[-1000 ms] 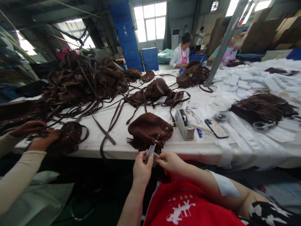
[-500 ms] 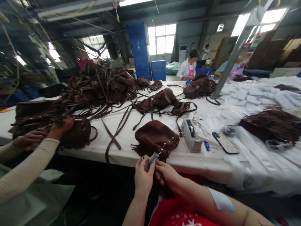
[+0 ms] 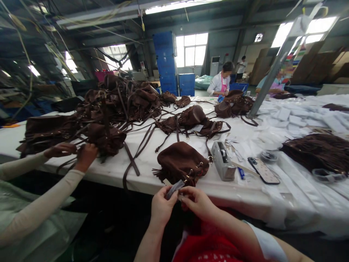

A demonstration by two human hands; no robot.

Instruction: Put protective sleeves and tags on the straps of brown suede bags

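Note:
A brown fringed drawstring bag (image 3: 181,160) with gold rings lies at the table's front edge, right before me. My left hand (image 3: 163,205) is closed on a strip of greyish plastic wrap (image 3: 175,188) beside the bag's lower ring. Pinched close to its other end is my right hand (image 3: 200,202); what its fingertips grip is mostly hidden, perhaps part of the same wrap or a strap. A small pale tag (image 3: 167,182) shows just above my left fingers.
Right of the bag stand a grey tape dispenser (image 3: 223,160), a blue small object (image 3: 241,173) and a phone (image 3: 263,170). Brown bags (image 3: 117,100) are heaped at left, where a co-worker's hands (image 3: 85,156) handle one. A metal post (image 3: 272,69) rises at right.
The grey wrap has tilted from steep to flatter between my hands. My right fingers have come up over its end. The co-worker's hands have moved right, along with a bag.

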